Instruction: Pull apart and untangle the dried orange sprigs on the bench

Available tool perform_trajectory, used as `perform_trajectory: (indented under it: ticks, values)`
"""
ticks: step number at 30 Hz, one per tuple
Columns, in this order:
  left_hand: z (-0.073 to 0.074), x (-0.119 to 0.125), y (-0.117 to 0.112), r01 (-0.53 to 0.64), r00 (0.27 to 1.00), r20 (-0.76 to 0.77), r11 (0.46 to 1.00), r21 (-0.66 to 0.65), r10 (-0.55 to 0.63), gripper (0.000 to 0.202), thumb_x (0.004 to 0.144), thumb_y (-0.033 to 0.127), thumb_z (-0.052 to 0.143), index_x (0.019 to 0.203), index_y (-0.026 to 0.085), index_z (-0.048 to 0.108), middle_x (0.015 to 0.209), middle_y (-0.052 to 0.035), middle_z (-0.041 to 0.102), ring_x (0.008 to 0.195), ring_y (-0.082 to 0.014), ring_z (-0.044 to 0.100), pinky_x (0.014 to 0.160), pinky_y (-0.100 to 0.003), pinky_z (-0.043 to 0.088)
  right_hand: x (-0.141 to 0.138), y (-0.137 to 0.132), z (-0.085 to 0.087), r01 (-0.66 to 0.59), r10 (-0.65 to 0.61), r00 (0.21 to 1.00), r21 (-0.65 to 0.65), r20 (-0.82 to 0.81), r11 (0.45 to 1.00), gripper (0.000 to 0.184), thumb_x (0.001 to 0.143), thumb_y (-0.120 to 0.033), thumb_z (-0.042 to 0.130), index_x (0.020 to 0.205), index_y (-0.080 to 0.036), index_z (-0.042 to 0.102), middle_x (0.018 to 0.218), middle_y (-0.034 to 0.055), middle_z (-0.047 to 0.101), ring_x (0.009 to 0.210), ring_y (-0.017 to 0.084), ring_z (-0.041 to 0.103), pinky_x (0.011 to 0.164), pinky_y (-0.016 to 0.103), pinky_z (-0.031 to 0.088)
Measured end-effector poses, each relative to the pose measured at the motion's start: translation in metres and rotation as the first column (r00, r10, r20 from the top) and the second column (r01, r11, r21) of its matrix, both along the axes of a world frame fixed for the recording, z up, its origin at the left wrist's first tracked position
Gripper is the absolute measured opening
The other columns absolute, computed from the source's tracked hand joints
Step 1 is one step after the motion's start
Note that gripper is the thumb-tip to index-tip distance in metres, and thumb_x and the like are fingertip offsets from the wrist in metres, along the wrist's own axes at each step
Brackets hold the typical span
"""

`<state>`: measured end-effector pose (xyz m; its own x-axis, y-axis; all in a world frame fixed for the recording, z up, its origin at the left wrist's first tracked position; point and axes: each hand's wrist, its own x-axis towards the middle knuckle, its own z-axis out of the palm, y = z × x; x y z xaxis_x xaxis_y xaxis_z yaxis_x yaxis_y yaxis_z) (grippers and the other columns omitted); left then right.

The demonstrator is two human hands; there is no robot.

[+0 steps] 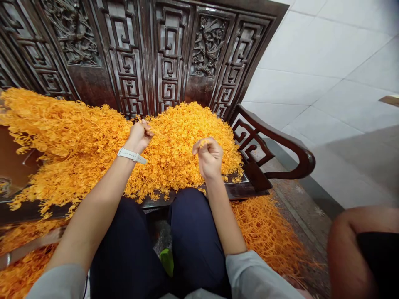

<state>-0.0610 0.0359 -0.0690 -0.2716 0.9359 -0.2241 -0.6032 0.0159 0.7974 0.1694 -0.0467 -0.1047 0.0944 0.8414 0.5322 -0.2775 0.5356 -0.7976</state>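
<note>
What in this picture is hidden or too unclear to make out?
All in the head view:
- What the left hand grips: closed fingers cover all but a thin orange stem.
- Small orange piece in the right hand: too small to tell its shape.
- Seat of the dark carved wooden bench: mostly buried under the heap of orange feathery sprigs.
- Another person, lower right: only a bare knee, cut by the edge.

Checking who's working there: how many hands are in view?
2 for certain: the left hand pinches a sprig over the orange heap on the bench; the right hand closes on an orange piece. A blurred shape with a ring at the lower left edge may be a third.
</note>
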Motion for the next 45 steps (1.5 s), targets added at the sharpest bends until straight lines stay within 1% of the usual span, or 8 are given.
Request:
perform_trajectory:
  ticks: [6,10,15,20,25,37,43,45]
  values:
    - [0.001,-0.021,0.000,0.093,0.994,0.042,0.993,0.077,-0.096,0.021,0.103,0.019,0.062,0.082,0.017,0.063,0.059,0.0051,0.054,0.043,-0.0052,0.048,0.046,-0.016,0.045,-0.001,-0.005,0.003,-0.022,0.023,1.000,-0.058,0.020,0.998,0.024,0.092,-0.050,0.078,0.109,-0.034,0.072,0.084,0.0006,0.065,0.074,0.017,0.062,0.072,0.036,0.054]
    - [0.004,-0.017,-0.005,0.134,0.990,0.034,0.984,0.113,-0.139,0.021,0.103,0.024,0.064,0.085,0.016,0.070,0.062,0.0017,0.062,0.049,-0.0071,0.059,0.054,-0.018,0.056,0.000,0.022,-0.020,0.265,-0.234,0.964,-0.389,0.125,0.882,0.083,0.076,-0.043,0.081,0.151,-0.031,0.048,0.145,0.0138,0.059,0.134,0.030,0.058,0.107,0.049,0.053]
    - [0.011,-0.013,-0.007,0.122,0.990,0.048,0.968,0.219,-0.135,0.026,0.106,0.026,0.064,0.083,0.016,0.072,0.067,-0.0004,0.066,0.054,-0.0080,0.063,0.063,-0.021,0.061,0.001,0.024,-0.023,0.419,-0.395,0.908,-0.276,0.141,0.865,0.063,0.077,-0.037,0.075,0.136,-0.027,0.054,0.137,0.0129,0.061,0.129,0.027,0.059,0.111,0.048,0.049]
    - [0.019,-0.002,-0.012,-0.003,0.991,0.127,0.935,0.356,-0.045,0.020,0.103,0.024,0.071,0.084,0.019,0.071,0.083,-0.0024,0.074,0.069,-0.0089,0.071,0.081,-0.023,0.065,-0.006,0.016,-0.017,0.072,-0.069,0.997,-0.332,0.021,0.940,0.022,0.087,-0.041,0.074,0.100,-0.024,0.068,0.089,0.0014,0.069,0.084,0.016,0.065,0.079,0.032,0.052]
    - [0.014,0.026,-0.028,0.237,0.969,-0.029,0.887,0.396,-0.246,0.016,0.099,0.021,0.075,0.084,0.016,0.075,0.091,-0.0057,0.076,0.077,-0.0102,0.073,0.084,-0.023,0.066,-0.011,0.012,-0.011,-0.295,0.232,0.953,-0.412,-0.197,0.862,0.046,0.084,-0.054,0.082,0.119,-0.027,0.069,0.117,0.0052,0.080,0.096,0.017,0.074,0.084,0.032,0.060]
    - [0.012,0.068,-0.071,0.763,0.581,-0.638,0.611,0.210,-0.506,0.014,0.077,0.022,0.095,0.090,0.021,0.088,0.098,-0.0120,0.081,0.093,-0.0183,0.076,0.082,-0.022,0.060,0.023,-0.012,0.020,-0.025,0.020,0.999,-0.239,-0.026,0.971,0.023,0.093,-0.045,0.080,0.099,-0.027,0.069,0.099,0.0017,0.082,0.092,0.017,0.077,0.090,0.036,0.060]
    - [0.037,0.045,-0.100,0.969,0.216,-0.699,0.236,0.069,-0.682,0.069,0.072,0.024,0.096,0.137,0.039,0.079,0.149,-0.0114,0.072,0.126,-0.0342,0.076,0.103,-0.042,0.065,0.073,-0.040,0.049,-0.074,0.120,0.982,-0.287,0.148,0.955,0.033,0.087,-0.051,0.084,0.112,-0.032,0.072,0.098,0.0063,0.079,0.097,0.025,0.074,0.081,0.041,0.062]
    - [0.042,0.036,-0.102,0.966,0.209,-0.745,0.250,0.059,-0.633,0.070,0.074,0.033,0.096,0.140,0.043,0.076,0.153,-0.0090,0.070,0.124,-0.0345,0.077,0.104,-0.041,0.065,0.091,-0.043,0.058,-0.096,0.145,0.978,-0.297,0.149,0.950,0.037,0.085,-0.051,0.085,0.115,-0.033,0.073,0.099,0.0071,0.079,0.097,0.025,0.073,0.079,0.041,0.061]
